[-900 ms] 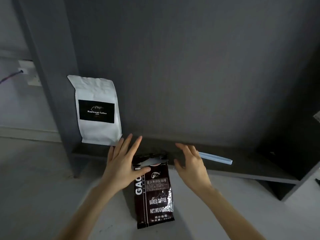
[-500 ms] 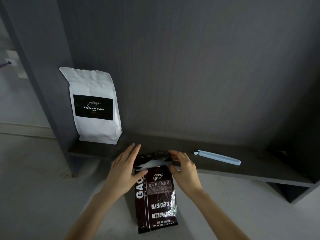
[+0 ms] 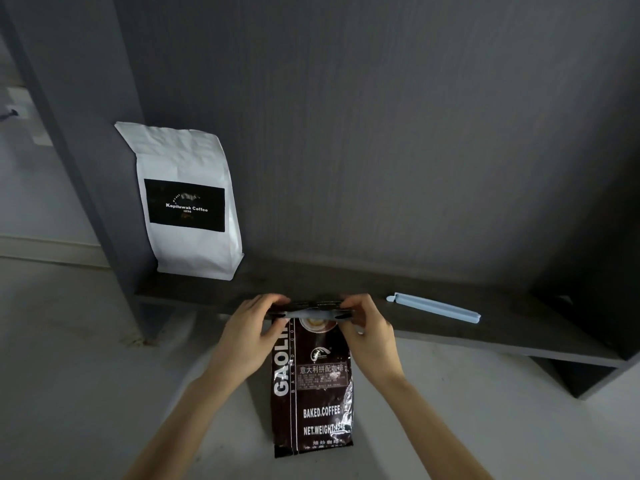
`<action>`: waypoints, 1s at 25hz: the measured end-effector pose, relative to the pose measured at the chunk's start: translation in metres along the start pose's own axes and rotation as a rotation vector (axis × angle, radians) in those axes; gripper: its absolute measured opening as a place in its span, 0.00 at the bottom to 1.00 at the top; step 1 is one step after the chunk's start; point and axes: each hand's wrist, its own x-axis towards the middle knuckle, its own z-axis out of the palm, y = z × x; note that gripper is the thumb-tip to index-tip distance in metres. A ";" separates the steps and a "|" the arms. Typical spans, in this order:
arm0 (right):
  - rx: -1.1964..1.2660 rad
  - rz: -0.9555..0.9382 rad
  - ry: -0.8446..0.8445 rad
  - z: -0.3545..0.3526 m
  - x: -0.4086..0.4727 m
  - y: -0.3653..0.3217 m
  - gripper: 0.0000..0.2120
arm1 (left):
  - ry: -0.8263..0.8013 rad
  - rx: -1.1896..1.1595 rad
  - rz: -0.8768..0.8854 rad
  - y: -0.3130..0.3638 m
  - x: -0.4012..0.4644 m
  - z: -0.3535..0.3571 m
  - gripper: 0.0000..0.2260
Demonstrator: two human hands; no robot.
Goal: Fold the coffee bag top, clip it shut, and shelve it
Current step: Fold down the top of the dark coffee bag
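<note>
Coffee bag [image 3: 311, 386], dark brown foil, hanging upright in front of the shelf [image 3: 519, 334] edge, its top at shelf level. Grip: left hand [image 3: 247, 336] and right hand [image 3: 369, 336] each pinch one end of the top flap, fingers closed on it, thumbs in front. Status: fold begun, flap turned over with the pale inner lining showing; not clipped, not shelved. Clip [image 3: 434, 306], light blue bar type, lies untouched on the shelf just right of the right hand. Remaining, by judgement: finish the fold, fit the clip, stand the bag on the shelf. Legible markings: "GAOLI…" vertical, "BAKED.COFFEE", "NET.WEIGHT:454…", Chinese line "意大利拼配咖啡". Adjacent stock: white coffee bag [image 3: 187, 202], standing at shelf left, black label "Kopiluwak Coffee 1896".
</note>
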 end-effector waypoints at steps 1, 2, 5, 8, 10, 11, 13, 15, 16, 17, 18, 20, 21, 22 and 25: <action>0.027 0.010 0.020 -0.002 -0.003 -0.002 0.14 | 0.018 -0.020 -0.001 0.003 -0.002 -0.001 0.11; 0.050 0.021 0.041 -0.004 -0.005 -0.004 0.13 | 0.040 -0.044 -0.010 0.006 -0.004 -0.002 0.09; 0.093 0.020 0.093 -0.012 -0.015 -0.006 0.04 | 0.095 -0.101 -0.029 0.017 -0.011 -0.003 0.05; 0.120 -0.004 0.137 -0.020 -0.031 -0.009 0.07 | 0.083 -0.188 -0.050 0.025 -0.022 -0.002 0.03; 0.131 -0.015 0.179 -0.027 -0.041 -0.010 0.14 | 0.065 -0.251 -0.103 0.027 -0.029 0.000 0.05; 0.138 -0.015 0.190 -0.030 -0.045 -0.010 0.15 | 0.041 -0.287 -0.134 0.029 -0.032 0.001 0.06; 0.149 -0.002 0.196 -0.035 -0.052 -0.010 0.15 | -0.009 -0.373 -0.176 0.032 -0.038 0.005 0.06; 0.148 0.012 0.198 -0.039 -0.058 -0.011 0.14 | 0.026 -0.420 -0.186 0.036 -0.042 0.007 0.04; 0.145 0.012 0.203 -0.042 -0.060 -0.013 0.13 | 0.055 -0.434 -0.190 0.039 -0.043 0.008 0.04; 0.143 0.008 0.208 -0.044 -0.061 -0.013 0.13 | 0.070 -0.455 -0.196 0.041 -0.043 0.008 0.04; 0.141 -0.001 0.212 -0.046 -0.062 -0.013 0.13 | 0.066 -0.480 -0.197 0.043 -0.044 0.010 0.04; 0.137 -0.018 0.208 -0.050 -0.064 -0.012 0.14 | 0.036 -0.527 -0.196 0.044 -0.045 0.013 0.04; 0.137 -0.023 0.199 -0.050 -0.066 -0.010 0.15 | 0.030 -0.558 -0.209 0.044 -0.046 0.015 0.06; 0.135 -0.025 0.189 -0.051 -0.068 -0.007 0.17 | 0.030 -0.600 -0.228 0.045 -0.047 0.015 0.08; 0.121 -0.009 0.190 -0.051 -0.074 0.001 0.20 | 0.004 -0.643 -0.228 0.045 -0.048 0.013 0.11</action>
